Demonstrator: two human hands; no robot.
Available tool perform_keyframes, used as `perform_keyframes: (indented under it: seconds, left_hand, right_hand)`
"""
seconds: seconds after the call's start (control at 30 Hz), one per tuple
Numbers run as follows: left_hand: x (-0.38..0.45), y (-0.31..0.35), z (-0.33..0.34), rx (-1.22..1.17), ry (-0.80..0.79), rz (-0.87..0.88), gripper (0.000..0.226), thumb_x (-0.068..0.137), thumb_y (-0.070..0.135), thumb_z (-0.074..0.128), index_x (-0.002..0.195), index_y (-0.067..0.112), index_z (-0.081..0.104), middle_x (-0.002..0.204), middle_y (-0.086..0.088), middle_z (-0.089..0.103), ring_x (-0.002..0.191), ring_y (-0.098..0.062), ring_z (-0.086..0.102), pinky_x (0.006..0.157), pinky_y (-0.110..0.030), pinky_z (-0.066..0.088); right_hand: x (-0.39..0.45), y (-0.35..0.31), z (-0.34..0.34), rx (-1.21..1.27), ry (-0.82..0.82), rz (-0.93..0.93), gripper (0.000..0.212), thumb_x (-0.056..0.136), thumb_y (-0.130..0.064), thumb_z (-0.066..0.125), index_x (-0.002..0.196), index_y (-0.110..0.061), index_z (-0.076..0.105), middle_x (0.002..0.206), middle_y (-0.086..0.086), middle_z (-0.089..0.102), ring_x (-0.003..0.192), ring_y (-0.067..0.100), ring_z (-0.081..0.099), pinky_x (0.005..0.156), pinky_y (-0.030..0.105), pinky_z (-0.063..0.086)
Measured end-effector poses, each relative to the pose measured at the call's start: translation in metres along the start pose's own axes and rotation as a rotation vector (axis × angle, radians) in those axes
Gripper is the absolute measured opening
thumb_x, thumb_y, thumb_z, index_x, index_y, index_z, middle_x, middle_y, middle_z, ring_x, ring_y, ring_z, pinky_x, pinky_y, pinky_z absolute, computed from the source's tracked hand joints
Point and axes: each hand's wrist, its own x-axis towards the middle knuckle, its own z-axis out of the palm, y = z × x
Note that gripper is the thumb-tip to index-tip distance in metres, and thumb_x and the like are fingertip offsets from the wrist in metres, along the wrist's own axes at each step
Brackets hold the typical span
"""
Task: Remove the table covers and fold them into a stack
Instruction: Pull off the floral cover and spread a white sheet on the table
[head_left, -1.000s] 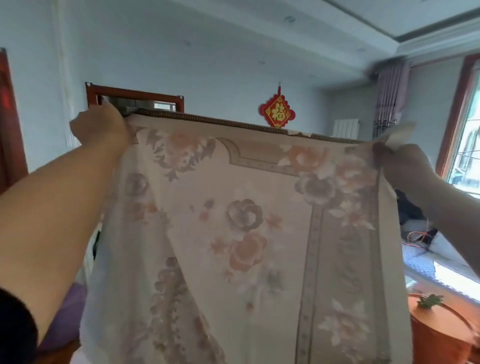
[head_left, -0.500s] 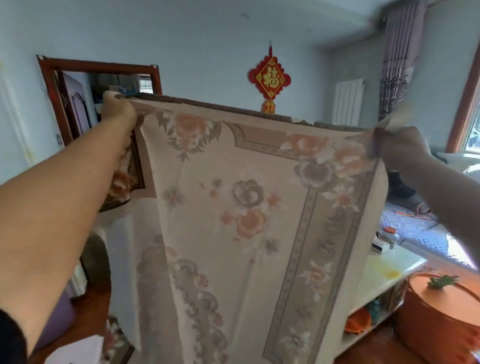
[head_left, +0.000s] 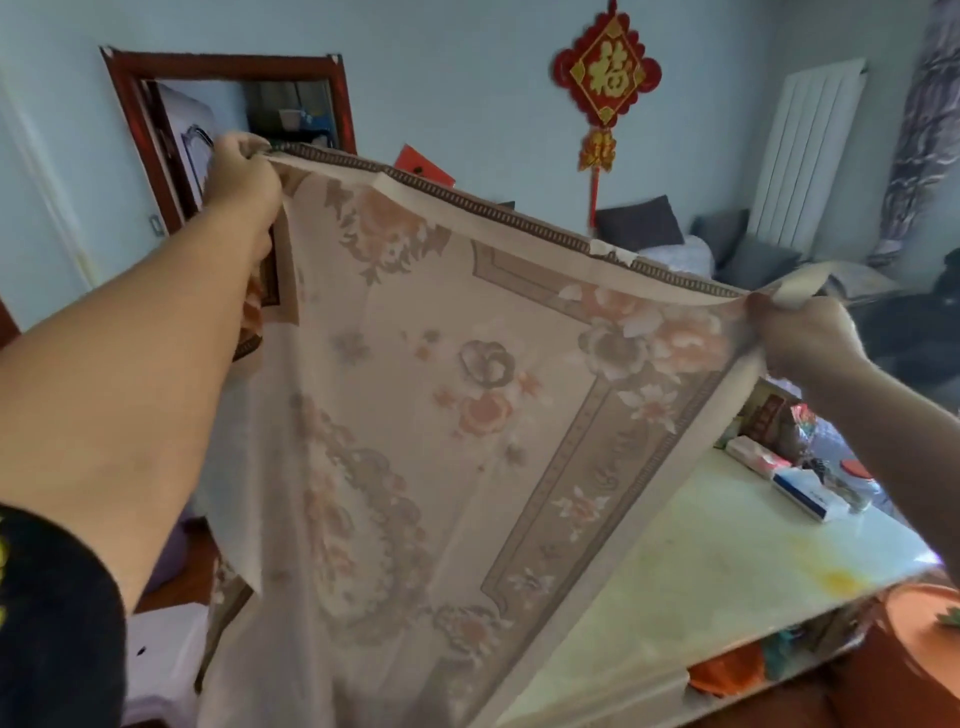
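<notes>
A beige table cover with peach and grey flowers and a brown patterned border hangs in front of me, stretched by its top edge. My left hand grips the upper left corner, raised high. My right hand pinches the upper right corner, lower than the left. The cloth drapes down over the near part of the pale table and hides what lies behind it.
Small boxes and packets sit at the table's far right end. An orange round container stands lower right. A wooden door frame, a red wall ornament, a white radiator and a sofa with cushions lie beyond.
The view has tilted downward, so the table top and items show more. Both hands still hold the cover's top corners, with the right corner now lower than the left.
</notes>
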Motion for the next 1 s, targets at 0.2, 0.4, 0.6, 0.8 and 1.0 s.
perform_keyframes:
  seconds: [0.2,0.4,0.6,0.8,1.0]
  left_hand:
    - [0.056,-0.041,0.156,-0.100,-0.114,-0.053,0.018,0.083,0.031,0.054,0.097,0.043,0.055,0.111,0.001,0.067,0.099,-0.017,0.067,0.085,-0.040,0.061]
    - [0.056,-0.039,0.326,-0.235,-0.265,-0.110,0.023,0.079,0.027,0.051,0.100,0.035,0.054,0.114,-0.004,0.067,0.103,-0.021,0.067,0.092,-0.043,0.059]
    - [0.014,-0.004,0.508,-0.299,-0.477,-0.110,0.026,0.083,0.017,0.049,0.107,0.029,0.052,0.118,-0.007,0.064,0.108,-0.025,0.067,0.075,-0.034,0.055]
    - [-0.063,-0.052,0.708,-0.252,-0.694,-0.184,0.051,0.070,0.026,0.073,0.119,0.021,0.061,0.116,-0.005,0.069,0.102,-0.025,0.068,0.062,-0.026,0.053]
    - [-0.185,-0.148,0.892,-0.029,-0.867,-0.284,0.093,0.083,0.029,0.072,0.160,0.036,0.019,0.167,-0.001,0.019,0.149,-0.024,0.026,0.117,-0.041,0.033]
  right_hand:
    - [0.079,0.031,-0.001,-0.105,0.222,-0.067,0.055,0.101,-0.042,0.049,0.108,0.010,0.066,0.110,0.030,0.064,0.105,0.043,0.059,0.089,0.047,0.047]
    - [0.177,0.079,-0.025,-0.265,0.273,-0.073,0.054,0.103,-0.039,0.049,0.100,0.011,0.068,0.093,0.025,0.062,0.099,0.042,0.059,0.086,0.045,0.046]
    - [0.284,0.153,-0.071,-0.254,0.404,0.057,0.050,0.096,-0.041,0.052,0.102,0.006,0.070,0.093,0.019,0.065,0.090,0.035,0.060,0.078,0.039,0.044]
    - [0.395,0.304,-0.079,-0.316,0.269,0.260,0.048,0.094,-0.039,0.056,0.105,0.006,0.070,0.105,0.027,0.068,0.104,0.041,0.063,0.088,0.044,0.049]
    - [0.482,0.504,-0.064,-0.267,0.074,0.595,0.038,0.095,-0.035,0.057,0.071,-0.006,0.063,0.070,0.017,0.059,0.063,0.033,0.059,0.062,0.039,0.050]
